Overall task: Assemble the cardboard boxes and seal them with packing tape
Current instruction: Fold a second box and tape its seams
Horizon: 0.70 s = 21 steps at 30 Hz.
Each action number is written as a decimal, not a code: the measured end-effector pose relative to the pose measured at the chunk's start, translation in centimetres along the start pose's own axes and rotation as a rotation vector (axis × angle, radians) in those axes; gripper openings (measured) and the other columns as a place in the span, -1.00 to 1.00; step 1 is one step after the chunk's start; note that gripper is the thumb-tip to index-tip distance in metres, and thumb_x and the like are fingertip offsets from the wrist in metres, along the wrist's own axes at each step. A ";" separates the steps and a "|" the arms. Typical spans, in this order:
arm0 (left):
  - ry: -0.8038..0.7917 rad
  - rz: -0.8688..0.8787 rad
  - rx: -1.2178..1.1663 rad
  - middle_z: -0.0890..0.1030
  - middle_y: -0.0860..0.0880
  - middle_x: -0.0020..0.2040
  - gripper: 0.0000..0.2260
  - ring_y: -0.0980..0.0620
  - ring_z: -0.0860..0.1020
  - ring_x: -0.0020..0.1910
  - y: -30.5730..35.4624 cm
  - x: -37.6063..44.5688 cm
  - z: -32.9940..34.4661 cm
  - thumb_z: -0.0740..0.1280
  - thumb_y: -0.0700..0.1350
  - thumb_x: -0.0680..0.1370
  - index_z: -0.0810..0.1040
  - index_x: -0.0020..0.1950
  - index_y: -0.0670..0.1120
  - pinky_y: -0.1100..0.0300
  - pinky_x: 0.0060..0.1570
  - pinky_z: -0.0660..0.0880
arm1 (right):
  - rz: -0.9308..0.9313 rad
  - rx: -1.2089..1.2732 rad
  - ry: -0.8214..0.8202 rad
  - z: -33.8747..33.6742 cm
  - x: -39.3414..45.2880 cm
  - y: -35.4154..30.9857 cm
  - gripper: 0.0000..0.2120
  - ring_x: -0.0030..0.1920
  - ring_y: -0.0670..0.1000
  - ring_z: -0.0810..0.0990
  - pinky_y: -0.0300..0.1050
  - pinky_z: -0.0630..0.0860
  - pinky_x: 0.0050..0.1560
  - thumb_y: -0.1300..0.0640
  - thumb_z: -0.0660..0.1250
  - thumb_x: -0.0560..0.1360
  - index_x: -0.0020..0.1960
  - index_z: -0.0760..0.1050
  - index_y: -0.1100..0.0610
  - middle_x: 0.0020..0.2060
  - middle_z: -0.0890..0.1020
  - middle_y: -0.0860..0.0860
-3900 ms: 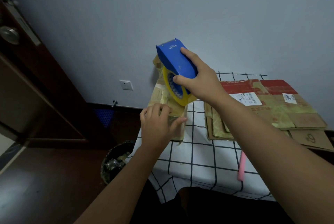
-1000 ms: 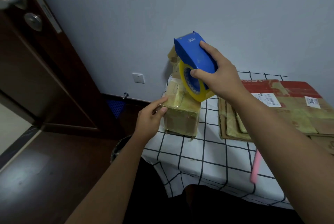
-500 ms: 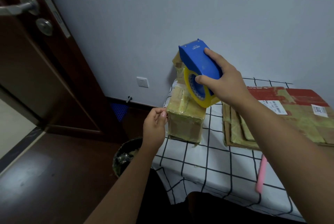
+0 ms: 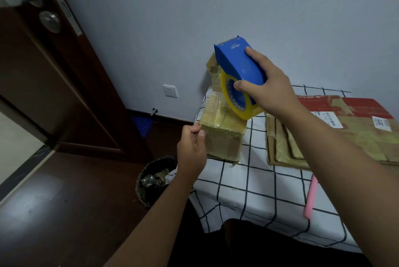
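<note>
Here: right hand [image 4: 267, 92] holds tape dispenser [image 4: 239, 66] | brand "deli"

Right of centre: table under white cloth with black grid lines [image 4: 254, 182], bearing small tape-wrapped brown cardboard box [image 4: 222, 139] at left edge, flattened brown-and-red cardboard sheets [image 4: 354, 128] far right, pink flat strip [image 4: 311, 197] lower right.

The right hand [image 4: 271, 89] grips a blue tape dispenser [image 4: 239, 66] over a taped box [image 4: 222, 137]; the left hand [image 4: 191, 150] pinches the box's corner.
</note>
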State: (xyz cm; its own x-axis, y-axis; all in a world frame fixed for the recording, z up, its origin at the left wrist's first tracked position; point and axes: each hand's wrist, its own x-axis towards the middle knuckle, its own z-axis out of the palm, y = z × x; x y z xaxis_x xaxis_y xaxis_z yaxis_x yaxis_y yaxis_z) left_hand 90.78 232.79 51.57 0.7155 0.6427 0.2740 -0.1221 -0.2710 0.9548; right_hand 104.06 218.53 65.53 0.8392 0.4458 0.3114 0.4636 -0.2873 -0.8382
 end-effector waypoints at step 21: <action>-0.054 0.128 0.257 0.62 0.06 -0.12 -0.94 0.24 0.59 -0.16 -0.3 2.6 -2.0 0.39 -0.14 0.56 0.53 -0.01 -0.07 0.37 -0.17 0.52 | 0.001 -0.013 -0.008 0.3 0.0 -0.2 -0.32 0.08 -0.27 0.49 -0.41 0.45 -0.13 0.01 0.48 0.43 0.46 0.29 -0.29 0.25 0.44 -0.20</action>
State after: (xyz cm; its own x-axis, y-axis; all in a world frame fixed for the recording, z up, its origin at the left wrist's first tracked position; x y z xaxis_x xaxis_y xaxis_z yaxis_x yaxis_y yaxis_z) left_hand 91.32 235.96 52.25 0.7423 0.5542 0.3767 -0.0400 -0.5245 0.8505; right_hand 103.92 218.79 65.54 0.8375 0.4522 0.3068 0.4663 -0.2985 -0.8327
